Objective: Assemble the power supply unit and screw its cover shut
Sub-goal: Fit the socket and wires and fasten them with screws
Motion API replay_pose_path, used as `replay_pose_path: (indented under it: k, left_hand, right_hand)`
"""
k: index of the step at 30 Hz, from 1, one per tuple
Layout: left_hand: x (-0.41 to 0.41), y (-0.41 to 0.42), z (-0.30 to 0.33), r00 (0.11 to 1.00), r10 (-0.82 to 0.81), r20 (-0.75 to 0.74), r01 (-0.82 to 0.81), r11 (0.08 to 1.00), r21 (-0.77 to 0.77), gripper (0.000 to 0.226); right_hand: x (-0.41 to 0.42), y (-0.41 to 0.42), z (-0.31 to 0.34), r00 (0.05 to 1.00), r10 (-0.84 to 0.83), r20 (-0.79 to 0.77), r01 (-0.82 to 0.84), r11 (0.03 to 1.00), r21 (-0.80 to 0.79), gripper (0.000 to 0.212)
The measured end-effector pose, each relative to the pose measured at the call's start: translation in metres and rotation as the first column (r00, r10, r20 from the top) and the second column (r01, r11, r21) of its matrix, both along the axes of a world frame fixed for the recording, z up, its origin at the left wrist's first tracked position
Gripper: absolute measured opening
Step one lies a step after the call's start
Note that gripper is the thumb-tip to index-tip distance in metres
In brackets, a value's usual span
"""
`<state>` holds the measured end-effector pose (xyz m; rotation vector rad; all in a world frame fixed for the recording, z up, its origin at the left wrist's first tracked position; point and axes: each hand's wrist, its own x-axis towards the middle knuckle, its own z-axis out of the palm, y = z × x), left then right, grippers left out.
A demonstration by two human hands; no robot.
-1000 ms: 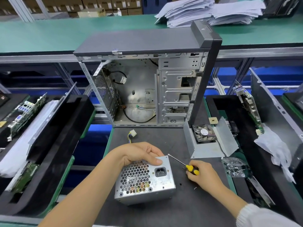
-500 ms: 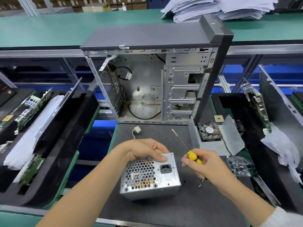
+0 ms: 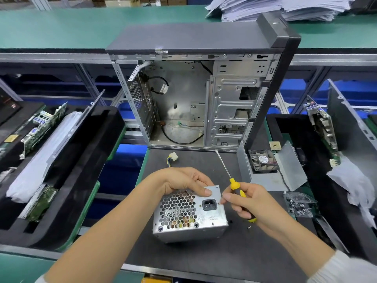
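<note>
Fan [image 3: 263,160] label illegible; left hand [image 3: 182,180] grips power supply [image 3: 189,215].

Silver power supply unit [image 3: 189,216] with honeycomb grille, black socket. Screwdriver [image 3: 234,185] handle yellow and black. Dark grey mat [image 3: 204,260], green bench [image 3: 81,23], grey computer case [image 3: 195,39], white papers [image 3: 285,7], blue bins [image 3: 295,92].

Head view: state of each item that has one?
Silver metal power supply unit: upright on mat, left hand gripping its top.
Yellow-handled screwdriver: held in right hand, tip pointing away.
Grey computer case: side open.
Loose screw: on mat.
</note>
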<state>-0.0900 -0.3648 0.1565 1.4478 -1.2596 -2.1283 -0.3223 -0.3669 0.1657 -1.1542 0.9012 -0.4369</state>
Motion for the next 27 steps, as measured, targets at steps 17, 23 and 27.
replay_pose_path:
  k: [17, 23, 27]
  left_hand:
    - [0.001, 0.000, -0.001, 1.000, -0.007, -0.018, 0.007, 1.000, 0.000, 0.019]
    - [0.000, 0.000, 0.001, 1.000, -0.002, -0.016, 0.002, 1.000, 0.004, 0.031]
    - [-0.002, 0.001, 0.003, 1.000, -0.012, -0.011, 0.011, 1.000, -0.015, 0.038]
  right_hand:
    - [-0.003, -0.009, 0.018, 0.968, 0.115, -0.225, -0.193, 0.913, -0.361, 0.007]
    - [0.001, -0.011, 0.017, 0.895, 0.187, -0.405, -0.381, 0.791, -0.479, 0.014]
    - [0.004, -0.014, 0.013, 0.886, 0.186, -0.424, -0.400, 0.770, -0.497, 0.015]
